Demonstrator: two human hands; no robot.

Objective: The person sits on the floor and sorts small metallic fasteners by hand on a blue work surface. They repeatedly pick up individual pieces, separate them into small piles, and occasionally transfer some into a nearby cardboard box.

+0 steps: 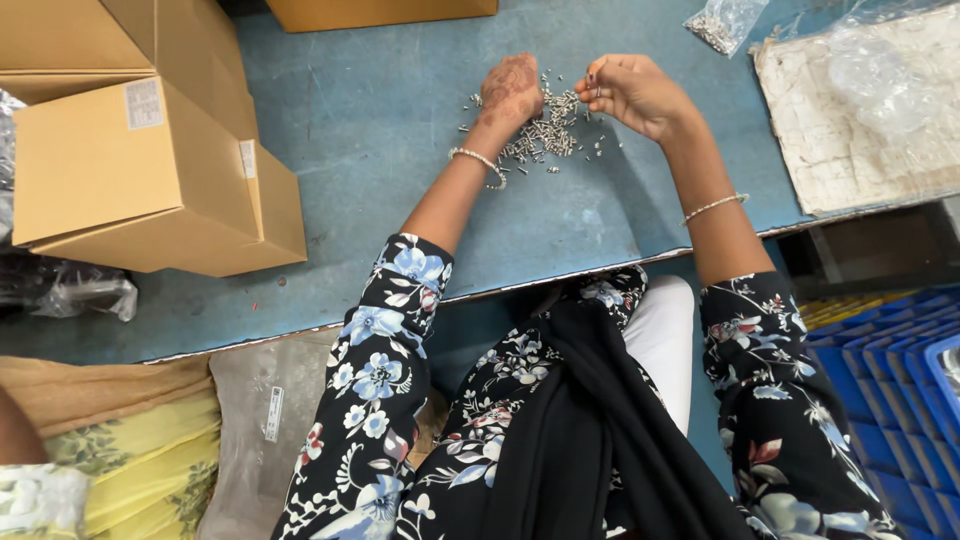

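A loose pile of small silver screws (545,130) lies on the blue table (370,130). My left hand (510,92) rests knuckles-up on the pile's left side, fingers curled down into the screws. My right hand (630,92) hovers at the pile's right edge, its fingertips pinched together on what looks like a small screw. Both wrists wear thin bracelets, and my sleeves are dark with a floral print.
Brown cardboard boxes (150,170) stand at the left and another at the top edge. A clear bag of small parts (722,22) and a whitish plastic-covered sheet (860,110) lie at the right. Blue plastic crates (890,370) sit below right. Another person's yellow clothing (110,450) shows at the bottom left.
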